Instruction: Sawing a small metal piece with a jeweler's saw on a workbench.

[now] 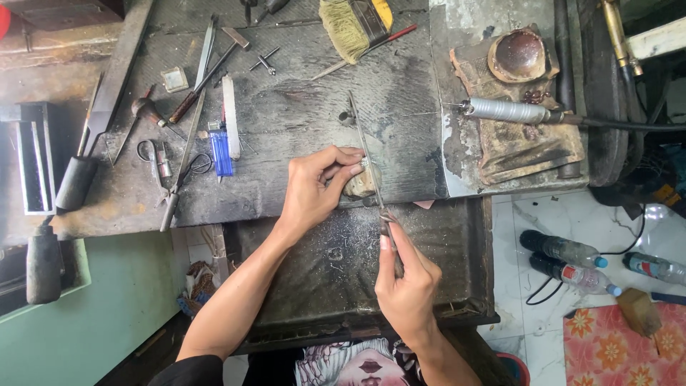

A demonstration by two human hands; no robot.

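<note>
Left hand (314, 187): fingers pinched on a small ring (364, 163), pressed against the bench peg (359, 184) at the bench (300, 121) edge.
Right hand (406, 280): fingers closed round a file (364, 146) handle — blade slanting up across the ring.
Nearby: rotary handpiece (507, 111) to the right; hammer (207, 75), blue lighter (221, 152) — left.

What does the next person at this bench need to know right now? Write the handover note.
Left hand: pinches a small ring against the wooden bench peg.
Right hand: grips a slim file by its handle end, blade lying across the ring.
Nearby: rotary handpiece at right, blue lighter, hammer and brush on the bench top.
Done: ring seated, file in contact; filings in the tray below.
Left: cannot tell how much filing remains.
</note>
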